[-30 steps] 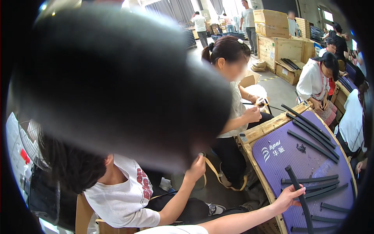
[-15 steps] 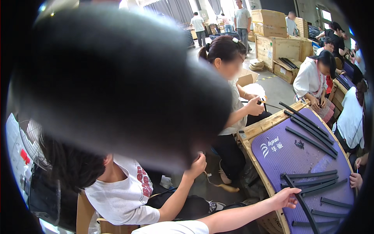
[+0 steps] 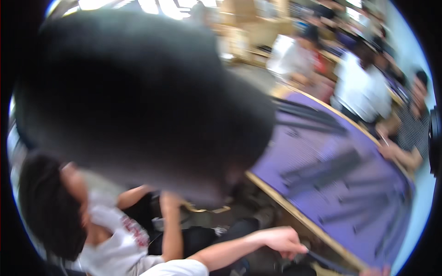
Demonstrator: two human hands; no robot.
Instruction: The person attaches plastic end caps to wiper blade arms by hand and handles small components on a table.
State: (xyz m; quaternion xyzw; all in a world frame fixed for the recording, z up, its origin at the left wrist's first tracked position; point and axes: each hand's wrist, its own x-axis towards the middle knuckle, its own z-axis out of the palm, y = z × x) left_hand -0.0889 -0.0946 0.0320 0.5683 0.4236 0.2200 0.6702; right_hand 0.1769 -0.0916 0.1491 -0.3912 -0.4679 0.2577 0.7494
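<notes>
My left hand (image 3: 283,241) reaches in from the lower edge, its fingers closed on one end of a long black strip (image 3: 329,263). The strip slants down to the right over the table's near edge. At its other end, my right hand (image 3: 375,272) just shows at the bottom of the picture, blurred and mostly cut off; the strip runs into its fingers. More black strips (image 3: 322,170) lie on the purple mat (image 3: 294,152), and others (image 3: 308,112) lie towards its far end. A small dark pile (image 3: 293,133) sits between those groups. Motion blur hides fine detail.
A large dark blurred shape (image 3: 138,101) blocks the upper left. A person in a white shirt (image 3: 115,239) sits close at my left. Across the wood-edged table (image 3: 304,216), a person in dark clothing (image 3: 410,133) sits at the right. More people and wooden crates (image 3: 264,34) stand behind.
The view has swung to the right. My left hand, earlier with fingers loosely apart at a strip on the mat, now grips a strip's end at the near edge. My right hand has come into view.
</notes>
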